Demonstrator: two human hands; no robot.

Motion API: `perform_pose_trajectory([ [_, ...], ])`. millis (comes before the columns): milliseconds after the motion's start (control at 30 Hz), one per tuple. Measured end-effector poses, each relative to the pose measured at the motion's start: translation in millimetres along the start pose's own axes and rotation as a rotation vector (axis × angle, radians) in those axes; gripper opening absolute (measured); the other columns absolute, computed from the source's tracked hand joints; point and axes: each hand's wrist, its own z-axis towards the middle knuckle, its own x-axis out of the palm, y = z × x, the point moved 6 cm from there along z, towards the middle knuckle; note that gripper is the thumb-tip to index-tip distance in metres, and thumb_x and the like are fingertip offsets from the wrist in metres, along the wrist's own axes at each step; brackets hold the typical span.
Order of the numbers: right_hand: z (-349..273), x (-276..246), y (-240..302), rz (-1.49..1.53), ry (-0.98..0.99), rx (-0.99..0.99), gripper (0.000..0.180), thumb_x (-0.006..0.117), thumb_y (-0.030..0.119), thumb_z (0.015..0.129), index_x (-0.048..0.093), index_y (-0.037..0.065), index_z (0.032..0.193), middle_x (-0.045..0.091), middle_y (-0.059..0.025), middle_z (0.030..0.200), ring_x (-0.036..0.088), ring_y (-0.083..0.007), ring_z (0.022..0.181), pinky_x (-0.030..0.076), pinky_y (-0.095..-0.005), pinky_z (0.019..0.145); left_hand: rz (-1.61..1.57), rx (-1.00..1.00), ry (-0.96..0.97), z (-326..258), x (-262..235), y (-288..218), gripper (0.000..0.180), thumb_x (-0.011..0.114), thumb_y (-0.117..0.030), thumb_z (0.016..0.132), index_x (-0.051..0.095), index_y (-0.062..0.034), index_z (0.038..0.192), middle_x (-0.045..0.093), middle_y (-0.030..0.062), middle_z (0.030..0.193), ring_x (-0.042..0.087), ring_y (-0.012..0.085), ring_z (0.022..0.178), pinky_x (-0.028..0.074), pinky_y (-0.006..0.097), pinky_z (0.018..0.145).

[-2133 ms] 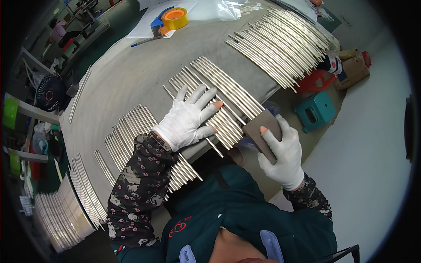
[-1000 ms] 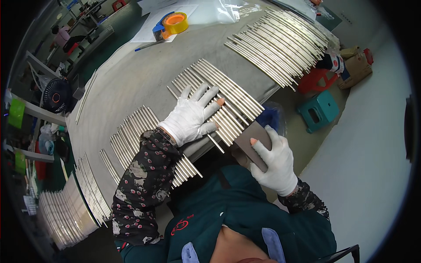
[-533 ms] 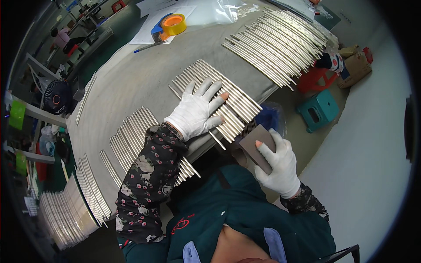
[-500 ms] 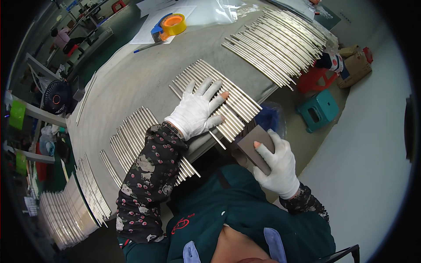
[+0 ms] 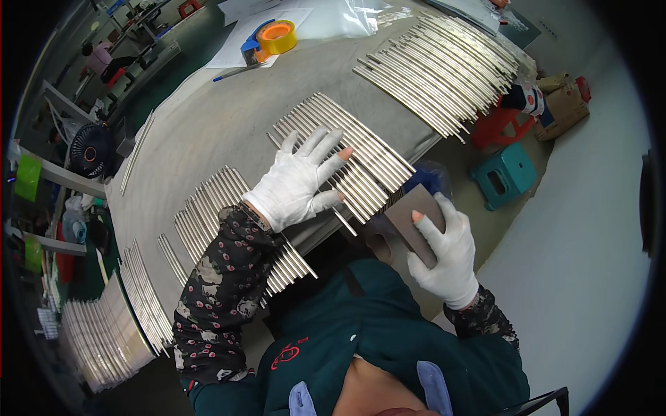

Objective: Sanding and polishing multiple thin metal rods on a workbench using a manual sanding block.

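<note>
My left hand (image 5: 300, 179), in a white glove with cut fingertips, lies flat with fingers spread on a row of thin shiny metal rods (image 5: 368, 156) on the grey table (image 5: 208, 125). My right hand (image 5: 447, 253), also gloved, grips a flat brown-grey abrasive pad (image 5: 411, 220) off the table's near edge, close to the ends of the rods. One loose rod (image 5: 345, 222) sticks out toward the pad.
More rod rows lie at the far right (image 5: 444, 66), under my left forearm (image 5: 208, 208) and at the left edge (image 5: 142, 295). An orange tape roll (image 5: 276, 37), papers and a pen sit at the back. A teal stool (image 5: 503, 177) and a red stool (image 5: 501, 125) stand on the floor.
My left hand has slid slightly farther along the rods and spread its fingers. My right hand with the pad has dropped a little lower and toward me.
</note>
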Motion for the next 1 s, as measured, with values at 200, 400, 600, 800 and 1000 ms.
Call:
perform_pose_trajectory([
  [200, 5.3, 1.6, -2.3, -0.031, -0.017, 0.017, 0.060, 0.073, 0.016, 0.059, 0.058, 0.013, 0.117, 0.044, -0.0266, 0.129, 0.052, -0.0387, 0.100, 0.048, -0.0437, 0.083, -0.005, -0.032, 0.067, -14.1, 9.7, 0.0, 0.070, 0.049, -0.053, 0.090, 0.027, -0.0177, 0.146, 0.025, 0.0184, 0.151, 0.022, 0.0409, 0.139, 0.014, 0.062, 0.109],
  [400, 12.4, 4.5, 1.8, -0.041, -0.004, 0.000, 0.060, 0.073, 0.017, 0.059, 0.059, 0.013, 0.117, 0.044, -0.0261, 0.129, 0.052, -0.0382, 0.100, 0.049, -0.0434, 0.082, -0.018, -0.042, 0.072, -15.6, 12.5, -0.9, 0.069, 0.048, -0.052, 0.090, 0.026, -0.0180, 0.146, 0.025, 0.0178, 0.151, 0.022, 0.0406, 0.139, 0.013, 0.062, 0.110],
  [600, 55.4, 26.2, 18.5, -0.131, 0.026, -0.071, 0.055, 0.072, 0.017, 0.062, 0.060, 0.011, 0.115, 0.044, -0.0275, 0.127, 0.053, -0.0363, 0.093, 0.050, -0.0414, 0.077, -0.018, -0.028, -0.011, -15.7, 12.1, -2.4, 0.066, 0.046, -0.054, 0.090, 0.039, -0.0103, 0.139, 0.031, 0.0173, 0.148, 0.026, 0.0383, 0.138, 0.015, 0.061, 0.110],
  [800, 31.2, 10.8, 8.8, -0.132, 0.048, -0.130, 0.056, 0.072, 0.018, 0.063, 0.058, 0.011, 0.117, 0.044, -0.0277, 0.127, 0.053, -0.0368, 0.094, 0.049, -0.0419, 0.077, -0.070, -0.053, 0.088, -10.3, 13.1, -3.3, 0.068, 0.049, -0.052, 0.090, 0.032, -0.0160, 0.144, 0.025, 0.0159, 0.151, 0.021, 0.0380, 0.140, 0.011, 0.062, 0.110],
  [1000, 49.6, 25.6, 17.8, -0.130, 0.046, -0.090, 0.061, 0.071, 0.014, 0.061, 0.056, 0.013, 0.120, 0.045, -0.0275, 0.128, 0.052, -0.0400, 0.099, 0.048, -0.0435, 0.083, -0.050, -0.045, 0.076, -13.9, 12.8, 0.8, 0.066, 0.049, -0.049, 0.091, 0.030, -0.0175, 0.145, 0.024, 0.0156, 0.152, 0.020, 0.0380, 0.140, 0.010, 0.061, 0.111],
])
